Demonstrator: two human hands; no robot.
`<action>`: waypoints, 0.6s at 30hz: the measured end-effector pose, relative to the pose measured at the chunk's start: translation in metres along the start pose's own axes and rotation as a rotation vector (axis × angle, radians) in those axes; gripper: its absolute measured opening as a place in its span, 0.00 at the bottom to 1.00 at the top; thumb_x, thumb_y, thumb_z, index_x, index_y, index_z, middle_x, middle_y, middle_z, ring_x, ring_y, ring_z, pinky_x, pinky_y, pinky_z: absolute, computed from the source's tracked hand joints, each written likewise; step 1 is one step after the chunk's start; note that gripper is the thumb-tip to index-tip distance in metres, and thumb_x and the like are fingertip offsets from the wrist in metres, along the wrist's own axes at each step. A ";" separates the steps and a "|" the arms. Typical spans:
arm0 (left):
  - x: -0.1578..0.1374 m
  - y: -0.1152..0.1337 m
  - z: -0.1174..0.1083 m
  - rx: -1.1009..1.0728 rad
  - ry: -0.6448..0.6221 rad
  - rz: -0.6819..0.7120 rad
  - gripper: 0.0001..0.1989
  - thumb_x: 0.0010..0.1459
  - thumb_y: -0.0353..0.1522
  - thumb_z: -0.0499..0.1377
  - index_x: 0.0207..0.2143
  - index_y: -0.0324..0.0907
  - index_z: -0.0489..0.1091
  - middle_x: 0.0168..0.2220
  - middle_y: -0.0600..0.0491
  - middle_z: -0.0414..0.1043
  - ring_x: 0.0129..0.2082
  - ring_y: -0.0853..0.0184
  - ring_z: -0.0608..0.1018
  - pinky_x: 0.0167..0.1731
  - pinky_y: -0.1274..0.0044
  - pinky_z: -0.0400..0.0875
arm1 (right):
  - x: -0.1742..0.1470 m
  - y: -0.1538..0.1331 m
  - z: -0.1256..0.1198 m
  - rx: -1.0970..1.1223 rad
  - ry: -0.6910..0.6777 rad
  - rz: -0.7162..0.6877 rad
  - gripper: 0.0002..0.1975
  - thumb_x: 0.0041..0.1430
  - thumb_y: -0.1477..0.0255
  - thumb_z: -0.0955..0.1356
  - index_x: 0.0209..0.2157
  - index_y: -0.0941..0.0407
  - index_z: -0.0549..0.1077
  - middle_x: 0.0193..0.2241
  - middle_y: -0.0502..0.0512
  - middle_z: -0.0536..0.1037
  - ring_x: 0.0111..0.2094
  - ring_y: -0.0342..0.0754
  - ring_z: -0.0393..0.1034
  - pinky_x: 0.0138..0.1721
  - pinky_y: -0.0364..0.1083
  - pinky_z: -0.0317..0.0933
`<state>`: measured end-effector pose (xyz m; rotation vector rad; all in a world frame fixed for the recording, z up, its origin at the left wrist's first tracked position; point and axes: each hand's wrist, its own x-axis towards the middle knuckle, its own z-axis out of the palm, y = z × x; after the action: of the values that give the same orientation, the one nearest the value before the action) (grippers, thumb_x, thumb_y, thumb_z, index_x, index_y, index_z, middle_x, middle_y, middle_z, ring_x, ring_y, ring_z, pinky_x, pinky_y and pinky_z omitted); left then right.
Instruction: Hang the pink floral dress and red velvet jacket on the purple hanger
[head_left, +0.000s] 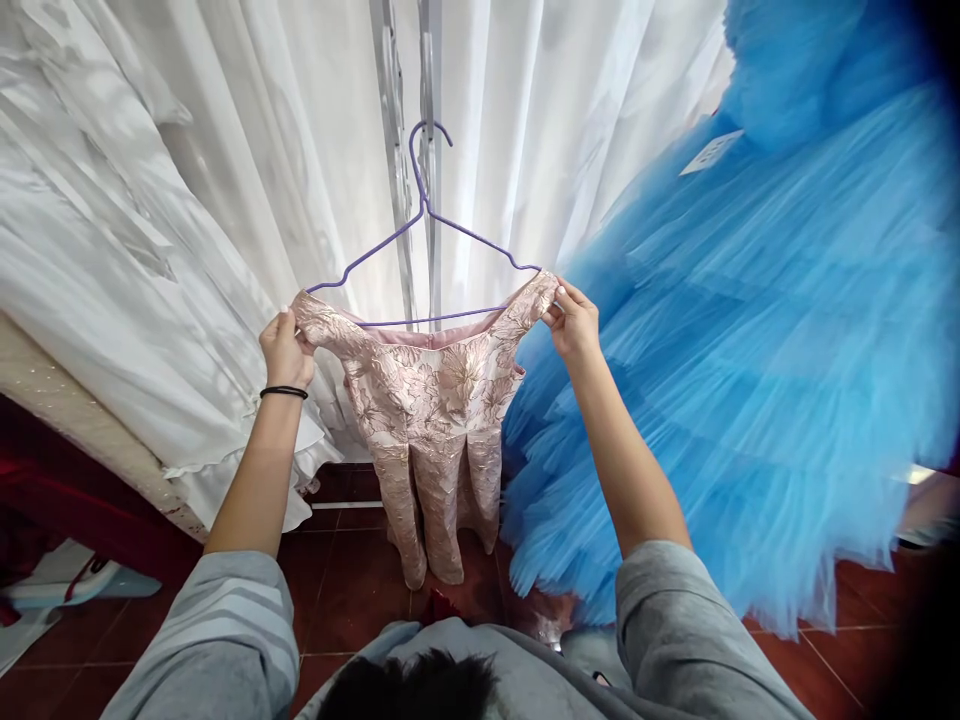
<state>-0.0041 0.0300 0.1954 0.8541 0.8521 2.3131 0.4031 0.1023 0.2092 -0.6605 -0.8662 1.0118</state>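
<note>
A pink brocade dress with a raised gold leaf pattern hangs on a purple hanger in front of me. The hanger's hook is up against a metal rail; whether it is hooked there I cannot tell. My left hand, with a black band at the wrist, pinches the dress's left shoulder strap near the hanger's end. At the opposite strap, the fingers of my right hand are closed on the fabric. Between the straps the pink lining shows, and the skirt falls in folds toward the floor.
White curtains and garments fill the back and left. A large blue tulle gown with a white tag takes up the right. Metal uprights stand behind the hanger. Below is a red tiled floor.
</note>
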 end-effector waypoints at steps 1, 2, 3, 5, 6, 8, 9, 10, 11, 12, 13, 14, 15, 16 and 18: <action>0.000 -0.002 -0.001 -0.011 0.006 0.004 0.21 0.47 0.44 0.70 0.24 0.39 0.66 0.22 0.58 0.66 0.21 0.76 0.71 0.26 0.83 0.71 | -0.001 0.001 0.001 0.025 0.020 0.007 0.10 0.51 0.72 0.74 0.38 0.55 0.77 0.28 0.46 0.79 0.26 0.38 0.74 0.30 0.38 0.74; -0.001 -0.004 -0.002 -0.016 0.011 0.009 0.21 0.47 0.44 0.70 0.24 0.39 0.66 0.23 0.58 0.66 0.22 0.75 0.71 0.26 0.82 0.71 | -0.002 0.001 0.003 0.046 0.042 0.011 0.10 0.51 0.72 0.74 0.37 0.55 0.77 0.28 0.46 0.79 0.26 0.38 0.74 0.30 0.38 0.74; -0.001 -0.007 -0.003 -0.015 0.016 0.013 0.21 0.48 0.45 0.69 0.25 0.40 0.66 0.23 0.58 0.66 0.22 0.75 0.71 0.26 0.82 0.70 | -0.003 0.002 0.004 0.062 0.063 0.011 0.09 0.52 0.73 0.73 0.37 0.56 0.77 0.28 0.46 0.79 0.27 0.38 0.74 0.29 0.38 0.74; -0.002 -0.011 -0.004 -0.005 0.027 0.023 0.21 0.49 0.46 0.68 0.24 0.41 0.64 0.22 0.58 0.65 0.23 0.74 0.72 0.26 0.82 0.70 | -0.005 0.005 0.005 0.078 0.097 0.008 0.08 0.53 0.73 0.73 0.37 0.56 0.77 0.28 0.47 0.79 0.27 0.38 0.74 0.28 0.37 0.73; -0.002 -0.012 -0.004 0.001 0.036 0.029 0.22 0.50 0.47 0.67 0.24 0.41 0.63 0.21 0.59 0.64 0.24 0.73 0.72 0.27 0.81 0.70 | -0.005 0.007 0.004 0.080 0.107 0.004 0.08 0.53 0.73 0.72 0.37 0.56 0.77 0.28 0.47 0.79 0.27 0.38 0.74 0.28 0.37 0.73; -0.003 -0.013 -0.002 0.015 0.058 0.037 0.22 0.51 0.47 0.67 0.24 0.41 0.62 0.21 0.59 0.63 0.24 0.73 0.72 0.28 0.80 0.70 | -0.006 0.011 0.002 0.074 0.108 -0.014 0.08 0.54 0.73 0.72 0.38 0.56 0.77 0.29 0.47 0.79 0.27 0.38 0.75 0.27 0.36 0.72; -0.003 -0.013 -0.001 0.026 0.070 0.041 0.22 0.51 0.47 0.66 0.24 0.41 0.62 0.22 0.59 0.63 0.24 0.73 0.71 0.28 0.80 0.70 | -0.006 0.013 0.001 0.065 0.102 -0.026 0.08 0.54 0.72 0.72 0.38 0.55 0.77 0.30 0.47 0.79 0.27 0.38 0.75 0.27 0.36 0.72; -0.003 -0.012 0.000 0.039 0.082 0.042 0.22 0.52 0.47 0.66 0.24 0.41 0.62 0.22 0.59 0.64 0.23 0.73 0.71 0.28 0.80 0.70 | -0.005 0.015 0.000 0.054 0.094 -0.040 0.08 0.54 0.71 0.72 0.38 0.55 0.77 0.30 0.47 0.79 0.27 0.38 0.74 0.27 0.36 0.71; -0.003 -0.012 0.000 0.055 0.094 0.042 0.21 0.53 0.47 0.65 0.24 0.41 0.62 0.22 0.59 0.64 0.22 0.73 0.70 0.28 0.80 0.70 | -0.005 0.017 -0.001 0.045 0.089 -0.052 0.09 0.54 0.70 0.73 0.38 0.55 0.77 0.30 0.46 0.79 0.26 0.37 0.74 0.26 0.36 0.71; -0.004 -0.012 0.000 0.070 0.106 0.041 0.21 0.54 0.46 0.64 0.24 0.41 0.61 0.21 0.59 0.63 0.21 0.74 0.69 0.27 0.80 0.69 | -0.005 0.019 -0.001 0.040 0.090 -0.060 0.09 0.53 0.69 0.73 0.38 0.54 0.77 0.29 0.46 0.78 0.26 0.37 0.74 0.26 0.36 0.71; -0.004 -0.012 -0.002 0.081 0.117 0.037 0.21 0.55 0.45 0.64 0.23 0.41 0.60 0.20 0.60 0.62 0.20 0.75 0.68 0.26 0.80 0.69 | -0.005 0.020 0.000 0.041 0.100 -0.062 0.09 0.53 0.69 0.73 0.38 0.54 0.77 0.28 0.46 0.78 0.25 0.37 0.73 0.25 0.36 0.70; -0.005 -0.012 -0.004 0.088 0.132 0.029 0.21 0.56 0.44 0.63 0.23 0.41 0.59 0.19 0.61 0.60 0.19 0.76 0.67 0.26 0.81 0.68 | -0.006 0.022 0.002 0.049 0.119 -0.060 0.09 0.53 0.69 0.73 0.37 0.54 0.76 0.27 0.45 0.77 0.24 0.37 0.72 0.25 0.36 0.70; -0.006 -0.014 -0.008 0.093 0.145 0.017 0.21 0.57 0.42 0.63 0.22 0.41 0.57 0.18 0.62 0.59 0.18 0.77 0.66 0.25 0.82 0.67 | -0.007 0.024 0.003 0.060 0.141 -0.053 0.09 0.52 0.70 0.73 0.37 0.55 0.76 0.26 0.45 0.76 0.23 0.37 0.71 0.24 0.36 0.69; -0.008 -0.016 -0.012 0.097 0.159 0.002 0.21 0.56 0.41 0.63 0.21 0.41 0.56 0.18 0.63 0.57 0.17 0.77 0.65 0.24 0.83 0.66 | -0.009 0.026 0.005 0.071 0.163 -0.039 0.08 0.51 0.71 0.73 0.36 0.55 0.76 0.24 0.44 0.75 0.22 0.36 0.70 0.23 0.36 0.68; -0.014 -0.022 -0.024 0.126 0.171 -0.055 0.21 0.55 0.40 0.63 0.21 0.42 0.56 0.17 0.64 0.55 0.16 0.78 0.63 0.21 0.84 0.63 | -0.016 0.035 0.004 0.081 0.200 0.017 0.08 0.48 0.72 0.73 0.33 0.56 0.75 0.22 0.44 0.74 0.20 0.37 0.68 0.21 0.36 0.66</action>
<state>-0.0065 0.0264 0.1597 0.6817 1.0903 2.3287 0.3801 0.1015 0.1784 -0.6887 -0.6425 0.9727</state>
